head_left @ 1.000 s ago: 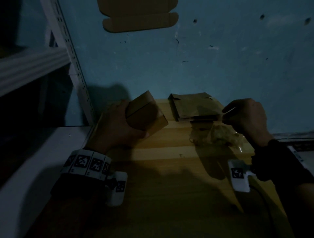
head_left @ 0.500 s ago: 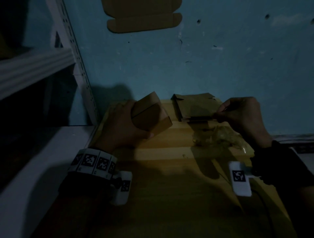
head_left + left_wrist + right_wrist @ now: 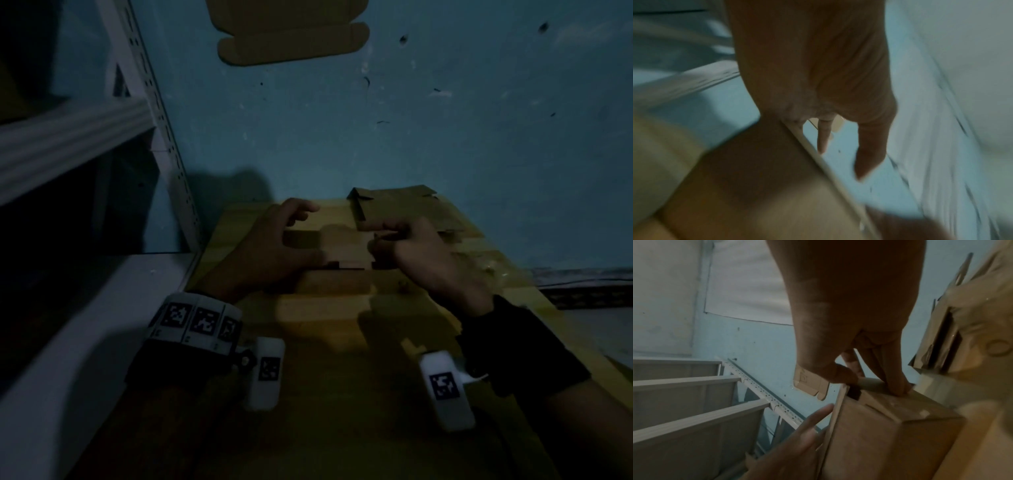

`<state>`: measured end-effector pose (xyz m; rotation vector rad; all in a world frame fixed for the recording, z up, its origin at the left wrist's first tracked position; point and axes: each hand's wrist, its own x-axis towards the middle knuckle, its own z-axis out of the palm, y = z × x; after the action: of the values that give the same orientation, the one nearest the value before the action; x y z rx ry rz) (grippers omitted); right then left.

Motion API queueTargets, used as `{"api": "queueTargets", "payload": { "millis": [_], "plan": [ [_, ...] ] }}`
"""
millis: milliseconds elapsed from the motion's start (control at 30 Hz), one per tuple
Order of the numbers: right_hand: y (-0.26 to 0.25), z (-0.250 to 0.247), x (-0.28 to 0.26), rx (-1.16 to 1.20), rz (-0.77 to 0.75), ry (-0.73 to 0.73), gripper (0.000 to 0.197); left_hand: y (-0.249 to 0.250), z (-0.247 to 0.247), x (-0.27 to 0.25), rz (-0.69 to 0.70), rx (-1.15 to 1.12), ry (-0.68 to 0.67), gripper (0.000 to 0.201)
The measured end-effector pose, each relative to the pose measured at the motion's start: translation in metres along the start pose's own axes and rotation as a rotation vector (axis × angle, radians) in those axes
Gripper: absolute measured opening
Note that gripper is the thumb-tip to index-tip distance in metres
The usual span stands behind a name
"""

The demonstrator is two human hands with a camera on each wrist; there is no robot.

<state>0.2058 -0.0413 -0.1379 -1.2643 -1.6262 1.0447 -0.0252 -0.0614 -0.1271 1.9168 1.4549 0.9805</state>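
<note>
A small brown cardboard box lies on the wooden table between my hands. My left hand is at its left end. In the wrist views its fingers stay straight along the box's side. My right hand is at the box's upper right corner. There thumb and fingers pinch a pale flap edge beside a dark slot on the box. The scene is dim.
Flat folded cardboard lies at the back of the table against the blue wall. Crinkled clear plastic sits at the right. A white metal shelf rack stands to the left. A cardboard blank hangs on the wall.
My left hand has brought the box from a raised, tilted hold down flat onto the table. The right hand has moved left from the folded cardboard onto the box's corner.
</note>
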Motion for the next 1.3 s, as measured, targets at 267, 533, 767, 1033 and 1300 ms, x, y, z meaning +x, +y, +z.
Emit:
{"api": "queueTargets", "payload": {
  "millis": [267, 533, 767, 1033, 1300],
  "plan": [
    [0.007, -0.008, 0.0, 0.136, -0.145, -0.048, 0.054, -0.013, -0.006, -0.007, 0.077, -0.242, 0.064, 0.073],
    [0.003, 0.003, -0.007, -0.212, -0.18, 0.187, 0.065, 0.0, -0.004, -0.008, 0.153, -0.499, 0.066, 0.077],
    [-0.001, 0.007, -0.011, -0.302, -0.194, 0.305, 0.055, -0.008, 0.018, 0.004, 0.138, -0.176, 0.238, 0.069],
    [-0.001, 0.011, -0.011, -0.363, -0.201, 0.247, 0.053, -0.014, 0.019, 0.005, 0.108, 0.074, 0.242, 0.051],
    [0.003, 0.0, -0.008, -0.082, -0.19, 0.102, 0.047, -0.006, 0.012, 0.003, -0.016, -0.25, 0.124, 0.061]
  ]
}}
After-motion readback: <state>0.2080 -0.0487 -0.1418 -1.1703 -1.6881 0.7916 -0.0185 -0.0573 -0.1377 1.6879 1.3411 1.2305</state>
